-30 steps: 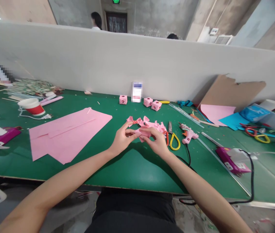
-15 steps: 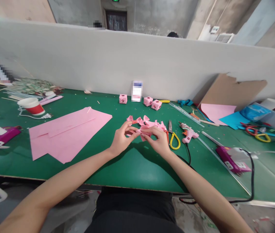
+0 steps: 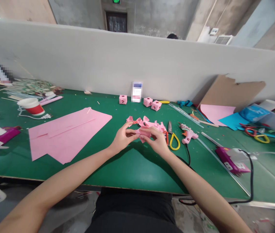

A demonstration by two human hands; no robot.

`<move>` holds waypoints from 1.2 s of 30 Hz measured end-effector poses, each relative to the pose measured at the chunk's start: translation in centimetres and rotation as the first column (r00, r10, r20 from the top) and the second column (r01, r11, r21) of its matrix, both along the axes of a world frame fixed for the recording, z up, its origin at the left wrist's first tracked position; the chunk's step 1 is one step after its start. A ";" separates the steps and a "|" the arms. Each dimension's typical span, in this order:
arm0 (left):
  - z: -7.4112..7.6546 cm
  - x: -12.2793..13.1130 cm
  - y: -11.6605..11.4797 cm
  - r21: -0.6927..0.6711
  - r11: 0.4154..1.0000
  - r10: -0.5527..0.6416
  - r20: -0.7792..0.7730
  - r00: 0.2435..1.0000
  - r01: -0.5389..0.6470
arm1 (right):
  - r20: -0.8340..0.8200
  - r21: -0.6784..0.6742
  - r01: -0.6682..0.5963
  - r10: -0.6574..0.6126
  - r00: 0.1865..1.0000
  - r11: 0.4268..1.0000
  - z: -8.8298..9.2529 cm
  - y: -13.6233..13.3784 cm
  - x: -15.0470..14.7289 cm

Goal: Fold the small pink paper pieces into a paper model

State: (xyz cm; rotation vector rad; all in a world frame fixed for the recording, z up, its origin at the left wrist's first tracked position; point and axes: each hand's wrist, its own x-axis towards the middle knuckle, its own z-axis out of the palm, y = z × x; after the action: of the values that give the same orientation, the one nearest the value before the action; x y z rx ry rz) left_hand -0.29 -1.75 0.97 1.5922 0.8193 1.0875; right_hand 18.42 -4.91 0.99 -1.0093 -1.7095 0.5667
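Both hands meet over the middle of the green table. My left hand and my right hand pinch a small folded pink paper piece between their fingertips, just above the tabletop. Right behind it lies a heap of pink paper scraps. Three small pink paper cubes stand further back near the white partition. A large pink paper sheet lies flat to the left of my left hand.
Yellow-handled scissors and a pink glue gun lie right of my right hand. A purple glue gun with a black cord sits further right. A red paper cup stands at far left. Cardboard leans on the partition.
My fingers have shifted slightly on the pink paper piece; hands stay in the same spot. The head seen above the partition at the back has gone from view.
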 end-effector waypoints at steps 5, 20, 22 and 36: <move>-0.2 -0.1 0.1 0.008 1.000 -0.026 0.004 1.000 0.026 | 0.013 0.032 0.004 -0.004 1.000 0.999 -0.1 0.1 0.1; 0.4 -0.1 -0.4 0.392 0.917 0.145 -0.164 0.976 -0.070 | 0.074 0.090 0.086 -0.093 0.993 0.992 0.0 0.0 0.1; 0.4 -0.2 -0.3 0.423 0.904 0.149 -0.175 0.973 -0.062 | 0.080 0.086 0.081 -0.088 0.993 0.993 0.0 -0.1 0.1; 0.5 -0.3 0.1 0.401 0.909 0.196 -0.179 0.964 -0.111 | 0.069 0.002 0.079 -0.078 0.995 0.997 -0.4 0.2 0.2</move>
State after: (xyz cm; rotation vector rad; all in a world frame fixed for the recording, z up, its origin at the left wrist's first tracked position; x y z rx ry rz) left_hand -0.60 -1.69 1.48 2.0348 0.9269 1.2628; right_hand 18.63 -4.74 0.60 -1.1030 -1.7215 0.4872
